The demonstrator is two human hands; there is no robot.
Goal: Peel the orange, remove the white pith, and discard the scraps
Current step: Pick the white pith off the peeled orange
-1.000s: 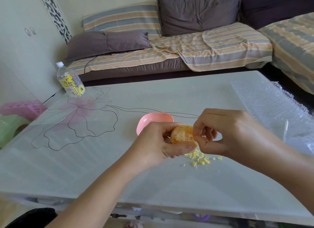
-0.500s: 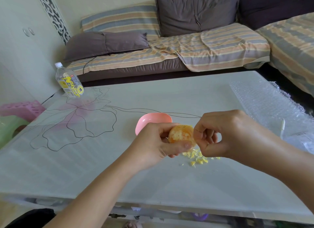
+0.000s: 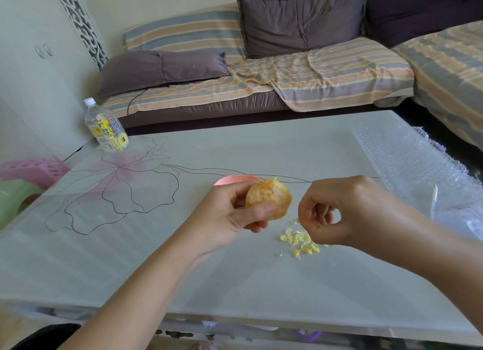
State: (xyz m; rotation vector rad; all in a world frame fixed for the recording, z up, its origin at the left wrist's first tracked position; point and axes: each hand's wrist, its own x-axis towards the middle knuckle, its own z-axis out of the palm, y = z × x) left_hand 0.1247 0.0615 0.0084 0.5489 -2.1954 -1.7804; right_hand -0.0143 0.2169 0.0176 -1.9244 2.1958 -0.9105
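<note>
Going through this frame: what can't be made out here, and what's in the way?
All in the head view:
- Pink bowl: mostly hidden behind the left hand and the orange, so its contents are unseen.
- Orange: the underside and far side are covered by the left hand's fingers, so what remains there is unknown.
- Right hand: whether its curled fingers pinch anything is too small to tell.
- Bottle: the label print is too small to read.

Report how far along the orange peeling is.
Done: the peel looks off the orange, gripped in the left hand; a pile of scraps lies on the table. In hand: pith picking, with pale patches showing on the fruit; the right hand is pinched beside it, contents too small to tell. Left: remaining pith, then discarding the scraps.
</note>
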